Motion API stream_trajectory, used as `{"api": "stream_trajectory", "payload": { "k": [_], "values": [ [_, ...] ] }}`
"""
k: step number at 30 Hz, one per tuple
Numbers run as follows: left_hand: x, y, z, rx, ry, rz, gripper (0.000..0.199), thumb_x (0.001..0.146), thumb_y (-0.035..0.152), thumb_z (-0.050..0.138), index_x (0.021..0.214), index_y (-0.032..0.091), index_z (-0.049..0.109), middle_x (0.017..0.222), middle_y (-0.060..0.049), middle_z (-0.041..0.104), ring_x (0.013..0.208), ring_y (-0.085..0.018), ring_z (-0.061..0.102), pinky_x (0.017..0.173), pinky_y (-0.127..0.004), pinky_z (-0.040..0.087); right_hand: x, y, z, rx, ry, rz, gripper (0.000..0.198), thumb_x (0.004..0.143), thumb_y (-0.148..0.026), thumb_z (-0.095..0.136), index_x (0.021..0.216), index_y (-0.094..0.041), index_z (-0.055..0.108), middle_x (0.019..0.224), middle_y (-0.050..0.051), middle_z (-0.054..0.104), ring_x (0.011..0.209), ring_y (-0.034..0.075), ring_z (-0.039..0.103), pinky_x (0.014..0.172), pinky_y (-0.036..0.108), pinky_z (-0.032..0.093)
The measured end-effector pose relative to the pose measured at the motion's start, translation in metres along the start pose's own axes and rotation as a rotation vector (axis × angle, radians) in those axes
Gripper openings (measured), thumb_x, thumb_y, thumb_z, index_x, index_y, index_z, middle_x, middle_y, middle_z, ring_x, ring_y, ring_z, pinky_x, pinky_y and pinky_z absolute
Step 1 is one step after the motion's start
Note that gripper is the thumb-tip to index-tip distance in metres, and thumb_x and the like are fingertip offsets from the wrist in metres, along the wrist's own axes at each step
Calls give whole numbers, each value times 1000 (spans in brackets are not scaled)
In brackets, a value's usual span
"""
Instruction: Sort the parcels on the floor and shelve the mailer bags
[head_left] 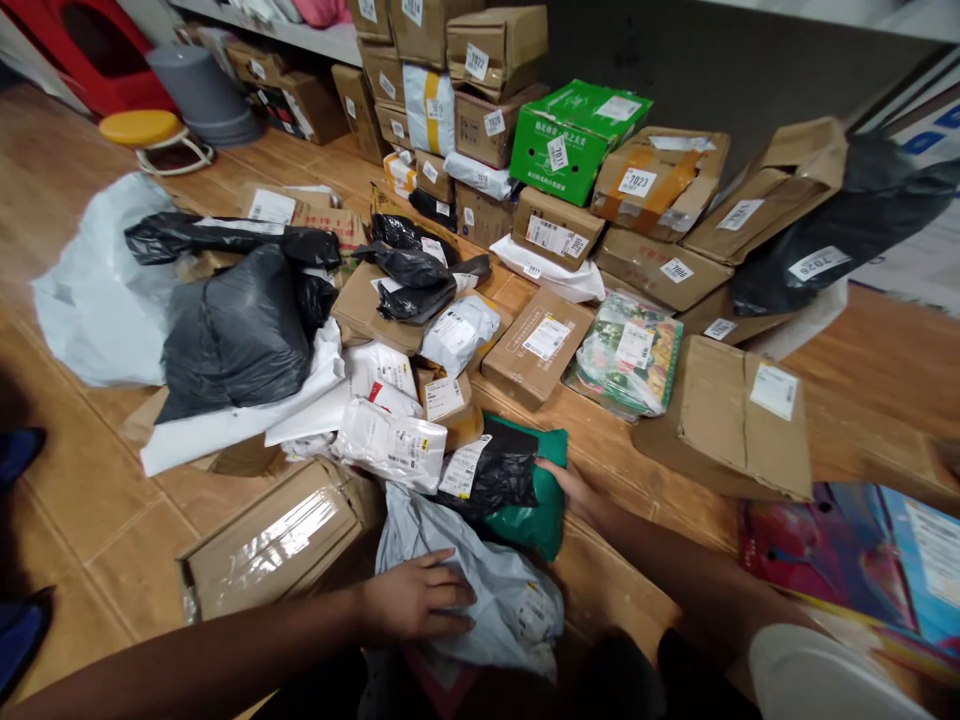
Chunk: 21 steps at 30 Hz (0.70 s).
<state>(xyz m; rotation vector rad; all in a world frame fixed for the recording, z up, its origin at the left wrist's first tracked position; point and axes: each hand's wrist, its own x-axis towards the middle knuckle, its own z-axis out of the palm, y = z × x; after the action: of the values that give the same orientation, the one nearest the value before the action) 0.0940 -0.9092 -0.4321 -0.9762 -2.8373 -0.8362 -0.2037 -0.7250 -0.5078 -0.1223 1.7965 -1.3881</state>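
Observation:
My left hand (416, 598) lies flat on a grey plastic mailer bag (495, 590) on the wooden floor in front of me, fingers spread slightly. My right hand (574, 487) reaches under the edge of a green mailer bag (536, 505), fingers partly hidden by it. A small black plastic parcel (495, 470) with a white label rests on top of the green bag. A taped cardboard box (277, 540) sits just left of my left hand.
Many labelled cardboard boxes (540, 345) and plastic parcels cover the floor ahead. A green box (574, 135) tops the stack by the back wall. A big black bag (232, 335) lies left, a colourful flat box (847, 555) right, a yellow stool (150, 135) far left.

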Motion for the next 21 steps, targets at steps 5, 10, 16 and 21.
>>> {"api": "stream_trajectory", "payload": {
  "k": [5,10,16,21],
  "values": [
    [8,-2,2,38,29,9,30,95,22,57,124,27,62,125,-1,71,115,-18,60,125,-45,12,1,-3,-6,268,-57,147,60,63,-44,83,115,-19,65,116,11,75,99,31,73,89,48,60],
    [20,-6,1,51,43,-18,28,97,24,56,124,31,62,123,0,72,113,-17,61,123,-42,19,-4,-33,-17,168,43,21,56,52,-44,91,96,-18,69,99,10,78,86,31,73,85,48,59],
    [23,-9,-18,11,0,-79,30,100,24,47,126,31,60,124,-2,71,113,-19,62,119,-41,29,-77,-100,-94,-338,325,-345,54,64,-50,84,106,-21,65,101,8,76,85,26,71,80,40,59],
    [31,-20,-24,-110,-39,-131,35,99,26,40,131,26,56,120,-6,71,108,-23,61,105,-42,42,-145,-83,-154,-788,561,-504,41,64,-53,82,81,-22,61,65,0,66,55,17,60,51,27,49]
  ]
}}
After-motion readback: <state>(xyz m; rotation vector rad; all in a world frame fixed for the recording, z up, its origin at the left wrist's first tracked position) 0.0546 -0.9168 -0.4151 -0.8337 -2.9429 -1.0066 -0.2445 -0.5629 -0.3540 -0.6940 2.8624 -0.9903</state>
